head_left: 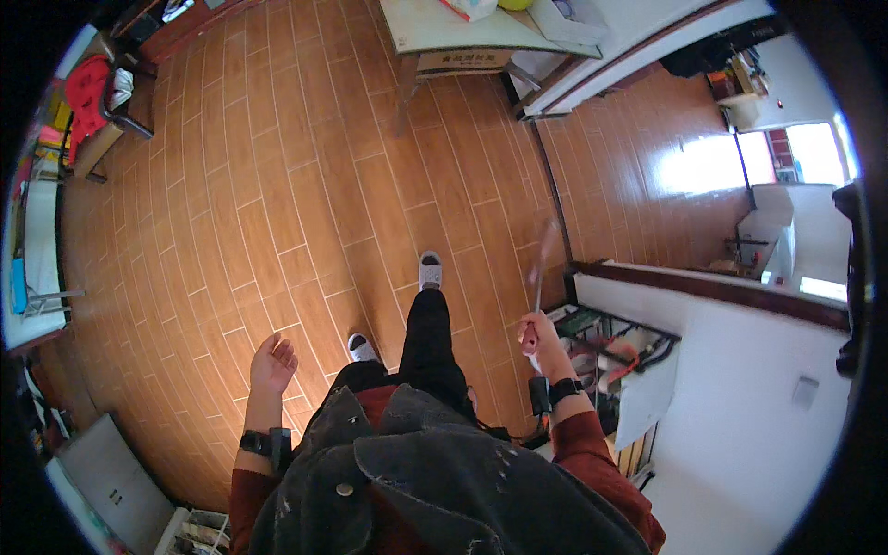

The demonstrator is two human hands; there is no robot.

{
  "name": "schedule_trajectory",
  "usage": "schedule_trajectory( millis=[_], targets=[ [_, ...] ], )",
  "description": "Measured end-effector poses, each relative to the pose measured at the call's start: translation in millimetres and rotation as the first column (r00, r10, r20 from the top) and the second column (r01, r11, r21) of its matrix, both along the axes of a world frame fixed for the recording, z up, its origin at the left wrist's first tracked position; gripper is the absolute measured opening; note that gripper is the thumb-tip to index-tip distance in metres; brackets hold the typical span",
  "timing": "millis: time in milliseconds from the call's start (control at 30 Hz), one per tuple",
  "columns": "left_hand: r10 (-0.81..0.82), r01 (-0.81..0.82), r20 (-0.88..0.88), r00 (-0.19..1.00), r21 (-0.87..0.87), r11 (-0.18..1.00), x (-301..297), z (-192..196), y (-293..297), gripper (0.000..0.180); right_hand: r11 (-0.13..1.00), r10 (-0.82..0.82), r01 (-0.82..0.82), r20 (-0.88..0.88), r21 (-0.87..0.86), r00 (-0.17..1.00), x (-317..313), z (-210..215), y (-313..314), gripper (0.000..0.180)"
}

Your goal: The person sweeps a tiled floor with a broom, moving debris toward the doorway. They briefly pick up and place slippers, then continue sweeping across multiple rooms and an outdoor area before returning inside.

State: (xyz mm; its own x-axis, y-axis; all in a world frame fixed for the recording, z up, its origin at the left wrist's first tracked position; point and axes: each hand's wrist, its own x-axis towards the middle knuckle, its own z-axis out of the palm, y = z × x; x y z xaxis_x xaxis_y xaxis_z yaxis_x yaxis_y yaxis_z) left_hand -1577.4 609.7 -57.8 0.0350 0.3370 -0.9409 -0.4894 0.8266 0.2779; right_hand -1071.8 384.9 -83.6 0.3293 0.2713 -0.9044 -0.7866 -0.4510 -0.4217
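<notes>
My right hand [534, 336] is closed around a thin, pale, stick-like thing [539, 277]. It points up and away from me over the floor, and its far end is smeared by motion, so its kind cannot be made out. My left hand [274, 363] hangs out at my left side with its fingers loosely bent and apart, holding nothing. Below it is only the brown tiled floor [305, 213]. Both wrists carry dark straps. I stand with one slippered foot ahead of the other.
Close by my right arm stands a rack of shoes [610, 356] against a white wall [740, 398]. A table [407, 32] is at the far side, beside a doorway. On the left are a chair with a red cloth [88, 97] and a grey cabinet [111, 481].
</notes>
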Motion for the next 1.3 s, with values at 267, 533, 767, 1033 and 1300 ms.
schedule_trajectory(
  millis=[267,533,767,1033,1300],
  targets=[
    [0.025,-0.028,-0.041,0.999,-0.074,0.997,120.8,6.1,17.6,0.017,0.938,0.113,-0.18,0.23,0.296,0.967,186.3,-73.6,86.5,0.011],
    [0.077,-0.077,-0.002,0.997,-0.06,0.995,190.7,16.2,32.6,0.02,0.467,0.517,-0.884,0.821,-0.033,0.242,175.5,-141.9,284.4,0.01],
    [0.235,-0.239,-0.054,0.971,-0.082,0.968,176.1,8.4,11.3,0.019,0.698,0.708,-0.71,-0.059,-0.092,0.704,104.8,-109.1,328.8,0.019],
    [0.32,-0.317,0.041,0.947,-0.055,0.947,135.9,-7.2,-22.5,0.018,0.212,0.947,-0.976,-0.236,-0.052,0.218,-30.0,-66.9,244.4,0.017],
    [0.461,-0.46,0.026,0.887,-0.018,0.888,34.8,-1.3,-94.8,0.02,0.094,0.876,-0.925,-0.472,0.368,-0.099,-244.2,-95.8,269.6,0.016]
  ],
)
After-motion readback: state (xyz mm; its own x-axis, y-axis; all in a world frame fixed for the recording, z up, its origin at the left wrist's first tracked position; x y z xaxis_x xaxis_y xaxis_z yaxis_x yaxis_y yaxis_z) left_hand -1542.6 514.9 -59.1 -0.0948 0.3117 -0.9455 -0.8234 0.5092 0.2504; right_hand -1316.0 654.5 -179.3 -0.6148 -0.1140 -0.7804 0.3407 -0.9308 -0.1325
